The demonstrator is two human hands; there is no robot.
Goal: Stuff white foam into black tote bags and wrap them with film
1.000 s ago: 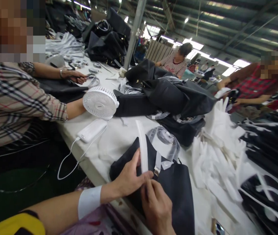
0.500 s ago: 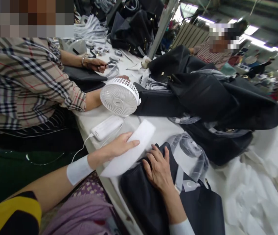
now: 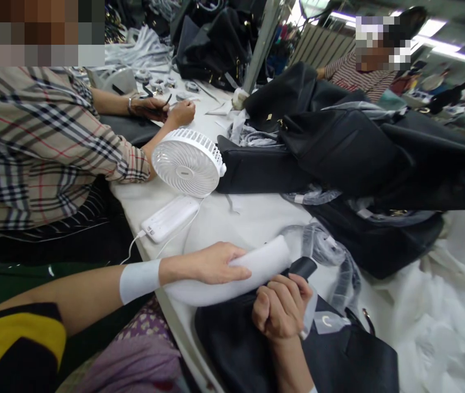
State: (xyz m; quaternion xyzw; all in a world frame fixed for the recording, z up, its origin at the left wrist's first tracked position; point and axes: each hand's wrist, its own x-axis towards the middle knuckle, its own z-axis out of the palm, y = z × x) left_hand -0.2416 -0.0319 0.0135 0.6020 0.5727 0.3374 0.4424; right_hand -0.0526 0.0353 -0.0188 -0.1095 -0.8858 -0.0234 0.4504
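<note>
A white-covered worktable [image 3: 252, 215] bears 1 slouching black leather-like bag [image 3: 351, 357]. Along its upper edge runs 1 curved soft white sheet [image 3: 267, 261], outside the bag; handling appears midway, and what remains cannot be told. The person's left hand [image 3: 216, 265], half closed, holds the sheet between thumb and fingers; the right hand [image 3: 284, 305] is curled against 1 short black tab [image 3: 303, 267], its grip hidden. On the bag, 1 translucent tag [image 3: 334, 323] shows a white C-shaped mark; no words are legible.

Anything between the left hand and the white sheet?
Nothing visible. The left hand is directly on the white sheet; the right hand, curled by the black tab, is beside the sheet, not between.
</note>
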